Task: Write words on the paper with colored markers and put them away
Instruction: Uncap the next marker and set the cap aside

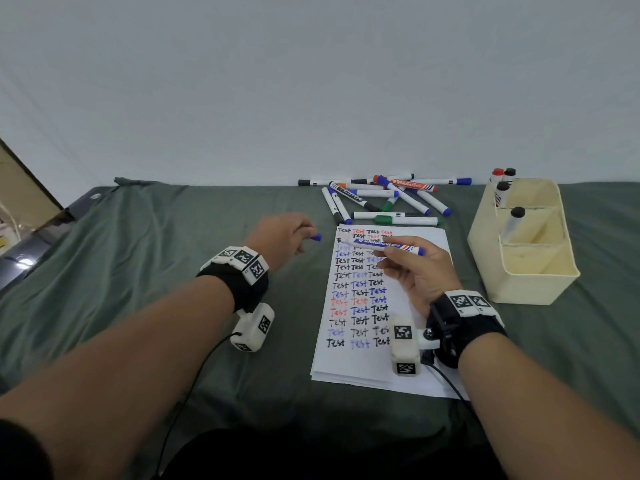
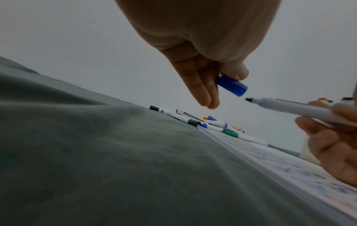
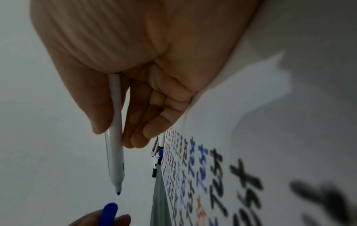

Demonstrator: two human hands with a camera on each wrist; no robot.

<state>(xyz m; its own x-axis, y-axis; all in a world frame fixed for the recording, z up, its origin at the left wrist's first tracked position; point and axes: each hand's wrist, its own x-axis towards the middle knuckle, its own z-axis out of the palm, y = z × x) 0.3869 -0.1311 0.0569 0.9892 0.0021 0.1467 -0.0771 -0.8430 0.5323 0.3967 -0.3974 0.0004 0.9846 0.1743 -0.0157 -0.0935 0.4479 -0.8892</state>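
The right hand (image 1: 420, 271) gripped an uncapped marker (image 1: 384, 244) above the paper (image 1: 408, 372); the left hand (image 1: 282, 237) pinched its blue cap (image 1: 316, 237) just beside the tip; four markers stood in the organizer (image 1: 540, 271).

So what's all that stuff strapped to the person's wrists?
Both forearms are bare, no sleeves. Each wrist wears a black strap topped with white blocks bearing black-and-white square codes. A white boxy camera unit with similar codes hangs off each wrist, trailing a thin black cable.

left hand (image 1: 282, 237) pinching, raised; right hand (image 1: 420, 271) gripping, fingers curled
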